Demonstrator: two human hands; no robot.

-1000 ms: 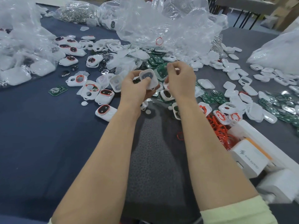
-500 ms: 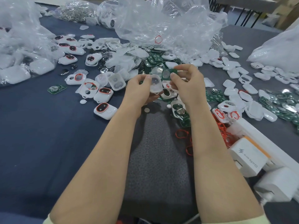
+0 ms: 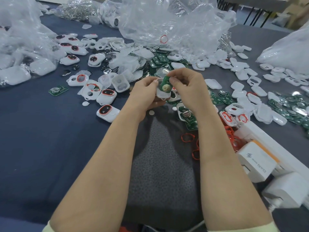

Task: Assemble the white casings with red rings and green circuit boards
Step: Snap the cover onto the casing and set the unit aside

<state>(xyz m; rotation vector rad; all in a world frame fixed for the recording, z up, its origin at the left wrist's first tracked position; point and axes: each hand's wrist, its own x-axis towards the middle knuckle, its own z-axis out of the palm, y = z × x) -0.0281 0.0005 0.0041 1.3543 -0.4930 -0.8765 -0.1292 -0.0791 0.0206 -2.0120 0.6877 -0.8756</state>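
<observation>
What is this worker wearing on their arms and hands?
Nothing on the left hand or right hand: no gloves, rings or watch show. Both forearms are bare, with pale yellow-green sleeves ending near the elbows at the picture's bottom edge.

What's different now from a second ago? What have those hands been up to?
The right hand has brought a small green circuit board over and now pinches it, tilted, against the open white plastic casing, which showed no board before. The left hand still grips that casing. The finished red-ringed casing on the blue cloth lies as it did.
</observation>
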